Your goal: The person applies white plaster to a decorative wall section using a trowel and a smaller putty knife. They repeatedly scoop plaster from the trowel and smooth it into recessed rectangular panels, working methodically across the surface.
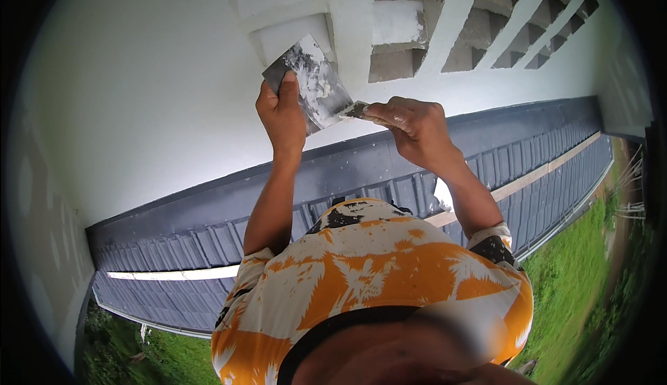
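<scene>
My left hand grips a flat grey plate by its left edge, thumb on the face. White paste is smeared across that face. In my right hand is a small putty knife, its handle mostly hidden by my fingers. The knife's blade meets the lower right corner of the plate and carries some white paste. Both tools are held up in front of a white wall, just below its recessed openings.
A dark grey tiled roof slopes below the wall, with a dark flashing strip along their joint. A pale wooden batten lies across the tiles. Beyond the roof edge is green grass. Side walls close off the left end.
</scene>
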